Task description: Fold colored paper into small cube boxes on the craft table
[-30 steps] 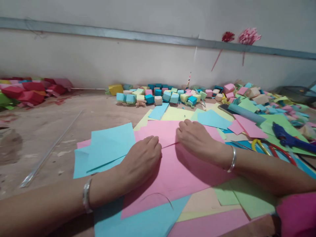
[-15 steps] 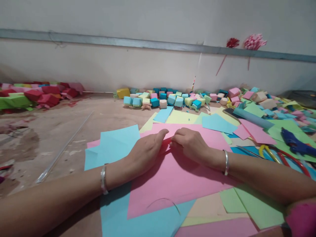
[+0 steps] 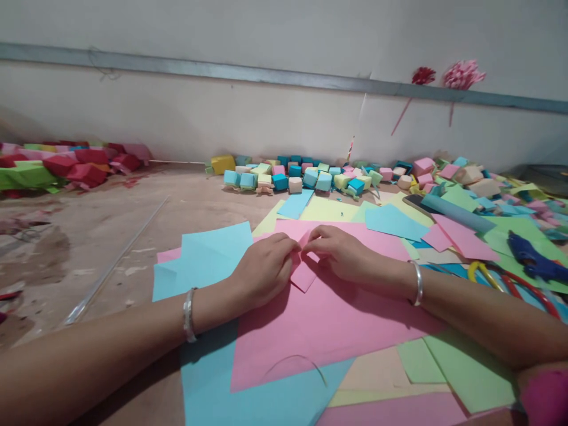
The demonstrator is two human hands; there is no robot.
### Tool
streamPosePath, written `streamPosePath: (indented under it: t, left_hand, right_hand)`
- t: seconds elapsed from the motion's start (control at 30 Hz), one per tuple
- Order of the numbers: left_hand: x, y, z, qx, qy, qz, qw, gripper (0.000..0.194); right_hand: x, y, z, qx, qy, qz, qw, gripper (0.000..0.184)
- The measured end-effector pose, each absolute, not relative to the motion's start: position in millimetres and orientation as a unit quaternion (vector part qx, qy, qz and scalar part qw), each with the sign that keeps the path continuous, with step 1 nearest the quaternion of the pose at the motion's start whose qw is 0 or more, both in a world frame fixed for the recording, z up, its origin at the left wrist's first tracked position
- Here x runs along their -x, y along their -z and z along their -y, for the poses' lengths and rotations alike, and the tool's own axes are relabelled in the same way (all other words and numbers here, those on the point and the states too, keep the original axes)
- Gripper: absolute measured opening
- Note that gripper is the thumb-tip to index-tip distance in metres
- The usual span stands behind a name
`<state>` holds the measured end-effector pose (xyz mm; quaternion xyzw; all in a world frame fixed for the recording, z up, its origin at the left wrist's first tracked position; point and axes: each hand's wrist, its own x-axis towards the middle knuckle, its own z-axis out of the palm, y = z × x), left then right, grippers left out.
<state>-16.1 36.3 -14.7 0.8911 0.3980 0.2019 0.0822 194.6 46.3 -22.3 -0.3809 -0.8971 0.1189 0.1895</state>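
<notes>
Pinching small folded pink paper point(image 3: 305, 278): left hand point(image 3: 267, 267) clamped on its left side, right hand point(image 3: 344, 254) fingers closed on its right. Piece sits over large pink sheet point(image 3: 323, 325), toward far edge; contact with sheet unclear. Light-blue sheets point(image 3: 213, 257) beside left hand. Scissors point(image 3: 488, 276), blue glue gun point(image 3: 532, 257) near right forearm point(image 3: 470, 302). Paper cubes point(image 3: 295, 184) beyond, by wall point(image 3: 177, 118).

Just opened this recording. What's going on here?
A person has a small pink piece of paper in the fingers of the left hand and right hand, which are close together over a large pink sheet. That sheet overlaps a blue sheet nearer the person. Small paper blocks are lined up by the wall, and a blue tool lies off to the right.
</notes>
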Motion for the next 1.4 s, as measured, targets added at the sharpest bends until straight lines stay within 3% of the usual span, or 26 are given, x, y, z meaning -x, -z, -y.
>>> streamPosePath:
  t: [0.2, 0.43, 0.67, 0.83, 1.03, 1.4]
  left_hand:
    - [15, 15, -38, -0.886, -0.190, -0.416, 0.080, 0.023]
    - [18, 8, -39, -0.877, -0.145, -0.457, 0.037, 0.029]
    - [16, 3, -32, -0.891, -0.035, -0.450, -0.038, 0.023]
    - [12, 0, -18, -0.917, -0.049, -0.389, -0.075, 0.024]
    - [9, 1, -5, -0.928, -0.020, -0.372, -0.024, 0.032]
    - [7, 6, -1, -0.937, 0.010, -0.325, -0.130, 0.022]
  right_hand:
    - [-194, 13, -43, 0.349, -0.073, 0.927, 0.120, 0.032]
    - [-192, 11, -47, 0.330, 0.003, 0.928, 0.172, 0.019]
    - [-204, -12, -33, 0.344, 0.086, 0.935, -0.028, 0.019]
    - [-203, -16, -7, 0.341, 0.090, 0.932, -0.087, 0.016]
    - [-204, -16, 8, 0.279, 0.078, 0.955, -0.062, 0.019]
    - [-204, -13, -4, 0.236, 0.036, 0.969, -0.059, 0.018]
